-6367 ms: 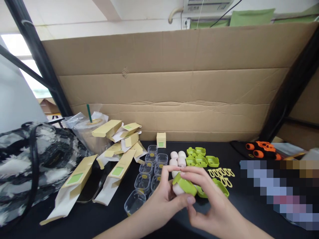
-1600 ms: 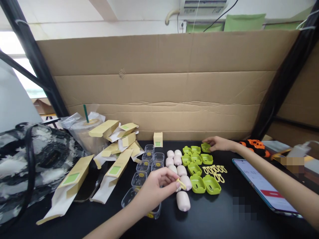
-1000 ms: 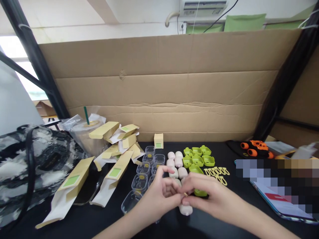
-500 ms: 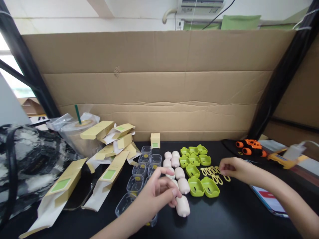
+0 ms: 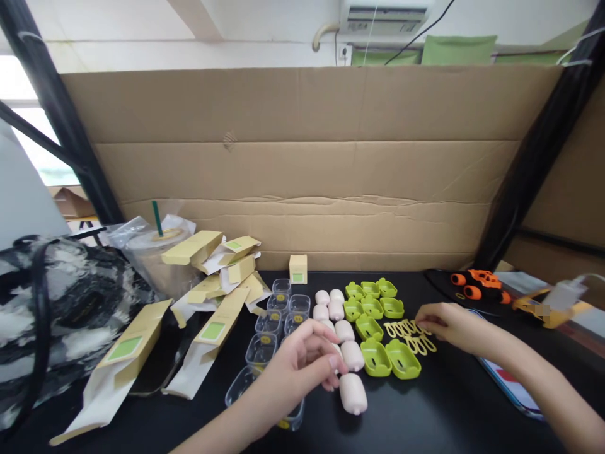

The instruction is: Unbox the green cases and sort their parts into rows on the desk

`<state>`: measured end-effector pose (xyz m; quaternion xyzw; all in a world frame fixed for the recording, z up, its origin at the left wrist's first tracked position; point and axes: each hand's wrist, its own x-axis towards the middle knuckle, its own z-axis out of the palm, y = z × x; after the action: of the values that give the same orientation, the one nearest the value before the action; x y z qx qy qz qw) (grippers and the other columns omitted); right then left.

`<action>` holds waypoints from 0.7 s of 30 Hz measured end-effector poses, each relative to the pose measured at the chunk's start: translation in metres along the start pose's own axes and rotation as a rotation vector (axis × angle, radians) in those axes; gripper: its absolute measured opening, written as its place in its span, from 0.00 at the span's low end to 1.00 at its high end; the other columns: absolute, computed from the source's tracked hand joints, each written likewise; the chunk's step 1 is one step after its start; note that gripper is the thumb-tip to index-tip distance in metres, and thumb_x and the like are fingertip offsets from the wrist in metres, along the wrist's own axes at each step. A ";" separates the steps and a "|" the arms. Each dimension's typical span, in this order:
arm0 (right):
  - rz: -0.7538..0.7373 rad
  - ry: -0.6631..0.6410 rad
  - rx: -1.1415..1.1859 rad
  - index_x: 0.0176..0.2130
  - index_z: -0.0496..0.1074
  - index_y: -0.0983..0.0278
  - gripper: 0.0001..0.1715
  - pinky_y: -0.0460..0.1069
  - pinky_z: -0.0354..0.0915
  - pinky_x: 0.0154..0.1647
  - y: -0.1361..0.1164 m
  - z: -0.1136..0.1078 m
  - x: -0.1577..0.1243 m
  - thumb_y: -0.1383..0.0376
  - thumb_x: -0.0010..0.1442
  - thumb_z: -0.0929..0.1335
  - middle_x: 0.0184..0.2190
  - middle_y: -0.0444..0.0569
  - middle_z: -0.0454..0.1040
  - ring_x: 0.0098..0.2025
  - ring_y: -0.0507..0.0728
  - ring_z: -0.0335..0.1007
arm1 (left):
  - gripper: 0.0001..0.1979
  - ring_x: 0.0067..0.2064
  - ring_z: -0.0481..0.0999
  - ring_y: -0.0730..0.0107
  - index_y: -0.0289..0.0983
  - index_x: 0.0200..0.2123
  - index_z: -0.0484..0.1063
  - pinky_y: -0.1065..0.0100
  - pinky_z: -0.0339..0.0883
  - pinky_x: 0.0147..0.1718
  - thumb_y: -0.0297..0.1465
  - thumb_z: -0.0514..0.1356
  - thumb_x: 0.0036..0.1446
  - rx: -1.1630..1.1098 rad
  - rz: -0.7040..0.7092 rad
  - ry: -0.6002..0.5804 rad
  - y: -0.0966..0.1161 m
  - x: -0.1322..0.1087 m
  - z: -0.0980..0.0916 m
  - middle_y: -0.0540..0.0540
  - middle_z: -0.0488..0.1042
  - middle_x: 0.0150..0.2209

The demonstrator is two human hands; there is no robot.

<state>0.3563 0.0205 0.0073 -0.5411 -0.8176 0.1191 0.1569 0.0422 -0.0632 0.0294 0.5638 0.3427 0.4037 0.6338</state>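
My left hand (image 5: 305,369) hovers over the near end of the pale cylinders (image 5: 352,356), its fingers loosely curled and apart, with nothing seen in them. One pale cylinder (image 5: 353,394) lies just right of its fingertips. Clear plastic cups (image 5: 261,349) with yellow stickers stand partly hidden behind and under that arm. To the right of the cylinders are several lime-green open cases (image 5: 403,359). Thin yellow loops (image 5: 410,334) lie beside these cases. At their right edge is my right hand (image 5: 444,323), fingers pressed together and pointing down; whether a loop is between the fingertips is hidden.
Opened cartons (image 5: 220,331) pile up at the left, by a bagged drink cup (image 5: 158,252) and a patterned bag (image 5: 85,277). A small upright box (image 5: 298,269) stands at the back. An orange toy car (image 5: 481,285) and a phone (image 5: 513,391) are on the right.
The whole view has shifted slightly, so things appear a little further right and lower. My right hand stays by the yellow loops; my left hand has barely moved.
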 end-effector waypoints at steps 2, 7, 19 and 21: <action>-0.056 0.074 -0.017 0.26 0.73 0.59 0.11 0.49 0.65 0.28 -0.013 -0.006 0.010 0.65 0.55 0.63 0.24 0.47 0.76 0.27 0.57 0.72 | 0.20 0.26 0.70 0.76 0.36 0.35 0.63 0.71 0.63 0.29 0.42 0.66 0.46 -0.009 0.007 0.001 0.000 0.000 0.000 0.49 0.74 0.28; -0.275 0.187 -0.020 0.48 0.68 0.63 0.16 0.53 0.67 0.44 -0.074 0.004 0.078 0.63 0.62 0.62 0.47 0.53 0.69 0.41 0.56 0.71 | 0.21 0.26 0.71 0.76 0.36 0.34 0.63 0.71 0.63 0.28 0.42 0.67 0.44 -0.041 0.042 0.032 0.000 0.004 -0.003 0.50 0.73 0.26; -0.337 0.047 -0.018 0.51 0.66 0.64 0.17 0.57 0.68 0.44 -0.132 0.055 0.212 0.61 0.63 0.65 0.49 0.51 0.69 0.45 0.58 0.70 | 0.17 0.26 0.71 0.76 0.36 0.34 0.64 0.71 0.63 0.28 0.38 0.66 0.46 -0.019 0.094 0.107 0.006 0.006 -0.008 0.50 0.73 0.27; -0.339 0.041 0.024 0.51 0.66 0.65 0.17 0.57 0.69 0.43 -0.129 0.057 0.213 0.61 0.63 0.66 0.49 0.51 0.69 0.45 0.58 0.70 | 0.16 0.26 0.71 0.75 0.36 0.34 0.64 0.70 0.63 0.30 0.37 0.65 0.47 -0.001 0.105 0.123 0.008 0.005 -0.008 0.50 0.73 0.28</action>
<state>0.1477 0.1654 0.0292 -0.3959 -0.8922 0.0894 0.1979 0.0360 -0.0551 0.0362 0.5548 0.3507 0.4705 0.5898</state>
